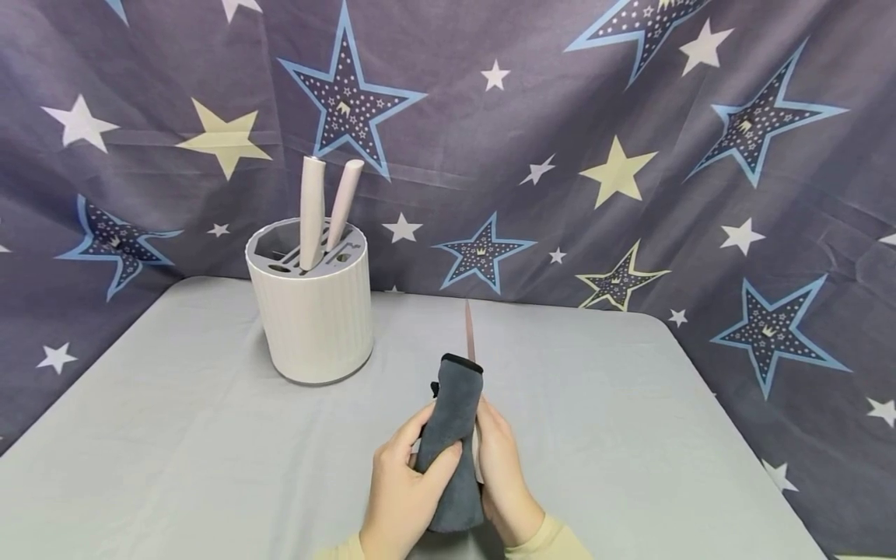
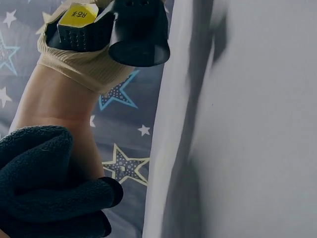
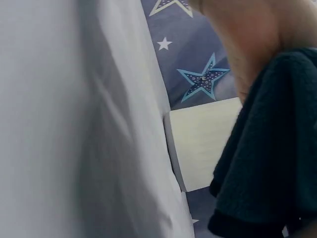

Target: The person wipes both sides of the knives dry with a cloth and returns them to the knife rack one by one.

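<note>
A folded dark grey cloth (image 1: pixel 455 412) stands between the two hands at the front middle of the table. My left hand (image 1: pixel 406 482) grips it, thumb pressed across its front. On its other side my right hand (image 1: pixel 505 470) holds a knife (image 1: pixel 470 330) by its pale handle, most of which is hidden by cloth and fingers. The narrow pinkish blade points away, past the cloth's black-edged top. In the left wrist view the cloth (image 2: pixel 44 178) hangs in folds before the other forearm; the right wrist view shows the cloth (image 3: pixel 272 148) too, with no blade visible.
A white ribbed knife block (image 1: pixel 311 327) with a grey slotted top stands at the back left. Two pale-handled knives (image 1: pixel 312 210) stick up from it. The light grey table (image 1: pixel 630 435) ends at a star-patterned curtain (image 1: pixel 532 155) behind and at both sides.
</note>
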A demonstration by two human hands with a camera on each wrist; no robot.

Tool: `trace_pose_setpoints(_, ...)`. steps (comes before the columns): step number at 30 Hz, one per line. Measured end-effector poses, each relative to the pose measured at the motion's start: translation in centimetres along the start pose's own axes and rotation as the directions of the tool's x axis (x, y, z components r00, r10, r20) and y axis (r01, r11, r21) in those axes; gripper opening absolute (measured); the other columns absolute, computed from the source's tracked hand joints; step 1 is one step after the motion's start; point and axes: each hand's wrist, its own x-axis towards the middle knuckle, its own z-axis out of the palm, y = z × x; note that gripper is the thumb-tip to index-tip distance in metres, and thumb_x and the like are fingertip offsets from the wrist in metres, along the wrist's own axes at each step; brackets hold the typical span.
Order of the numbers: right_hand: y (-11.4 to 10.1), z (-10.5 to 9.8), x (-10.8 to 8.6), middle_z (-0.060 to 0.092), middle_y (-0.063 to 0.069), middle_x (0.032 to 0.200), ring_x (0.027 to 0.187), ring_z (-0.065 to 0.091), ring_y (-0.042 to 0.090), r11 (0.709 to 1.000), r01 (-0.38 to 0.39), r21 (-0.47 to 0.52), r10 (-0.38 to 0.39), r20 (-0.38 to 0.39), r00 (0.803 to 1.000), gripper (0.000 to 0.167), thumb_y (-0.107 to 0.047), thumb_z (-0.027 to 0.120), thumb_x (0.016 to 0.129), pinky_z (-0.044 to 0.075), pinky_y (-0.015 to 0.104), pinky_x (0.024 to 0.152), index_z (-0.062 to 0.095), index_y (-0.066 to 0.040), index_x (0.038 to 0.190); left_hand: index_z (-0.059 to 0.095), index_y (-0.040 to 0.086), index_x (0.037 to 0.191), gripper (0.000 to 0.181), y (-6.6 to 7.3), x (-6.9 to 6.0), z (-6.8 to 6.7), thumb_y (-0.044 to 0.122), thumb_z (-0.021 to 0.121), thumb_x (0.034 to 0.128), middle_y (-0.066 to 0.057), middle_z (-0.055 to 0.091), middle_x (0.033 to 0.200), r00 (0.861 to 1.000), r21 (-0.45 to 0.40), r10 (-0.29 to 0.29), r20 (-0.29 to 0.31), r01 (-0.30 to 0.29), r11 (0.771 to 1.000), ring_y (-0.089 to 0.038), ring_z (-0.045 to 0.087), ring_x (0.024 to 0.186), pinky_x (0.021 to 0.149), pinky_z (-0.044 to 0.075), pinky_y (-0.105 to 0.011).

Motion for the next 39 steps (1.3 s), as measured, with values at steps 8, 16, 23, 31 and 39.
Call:
trace_pose_setpoints(8,-1.2,-0.8,1.7,0.066,0.0,0.092,0.085,0.062,0.011,0.996,0.089,-0.022,-0.09,-0.073,0.993,0.054,-0.049,0.041,0.104,0.053,0.026,0.078,0.061,0.0,0.118,0.065,0.007,0.126,0.04,0.3,0.6,-0.7,0.007,0.074,0.0868,-0.014,0.072,0.101,0.999,-0.113,0.001,-0.044,-0.006,0.994,-0.009,0.071,0.076,0.064,0.058,-0.026)
trace_pose_setpoints(16,-3.0,-1.7,3.4,0.055,-0.003,0.068,0.054,0.058,0.008,0.976,0.198,0.094,-0.186,-0.118,0.975,0.037,-0.032,0.041,0.107,0.053,0.023,0.054,0.053,-0.002,0.124,0.064,0.004,0.125,0.038,0.1,1.3,-1.6,0.004,0.072,0.0874,-0.016,0.071,0.101,0.995,-0.146,-0.016,-0.098,0.002,0.989,-0.009,0.07,0.08,0.067,0.058,-0.025)
trace_pose_setpoints(23,-5.1,-1.7,3.5,0.047,-0.002,0.066,0.043,0.038,0.007,0.979,0.206,0.014,-0.205,-0.058,0.977,0.024,-0.032,0.05,0.104,0.03,0.02,0.039,0.057,-0.011,0.113,0.062,0.004,0.129,0.042,-0.5,1.8,-2.3,0.007,0.073,0.0877,-0.016,0.071,0.104,0.991,-0.131,-0.102,-0.081,0.09,0.987,-0.009,0.071,0.082,0.07,0.058,-0.024)
trace_pose_setpoints(31,-7.8,-1.4,3.7,0.047,0.003,0.078,0.052,0.038,0.009,0.937,0.315,-0.153,-0.296,0.131,0.946,0.048,-0.009,0.05,0.101,0.033,0.022,0.048,0.046,-0.016,0.148,0.062,0.004,0.127,0.041,-0.7,1.8,-2.5,0.006,0.072,0.0873,-0.017,0.071,0.099,0.989,-0.14,-0.129,-0.069,0.118,0.983,-0.01,0.071,0.078,0.067,0.058,-0.026)
trace_pose_setpoints(39,-9.9,-0.5,3.8,0.06,-0.002,0.081,0.052,0.05,0.008,0.88,0.468,-0.079,-0.452,0.166,0.877,0.038,-0.001,0.061,0.093,0.04,0.022,0.046,0.058,-0.001,0.131,0.059,0.004,0.132,0.046,-0.7,1.7,-2.6,0.008,0.072,0.0884,-0.018,0.07,0.107,0.985,-0.142,-0.163,-0.049,0.155,0.978,-0.01,0.07,0.084,0.07,0.058,-0.024)
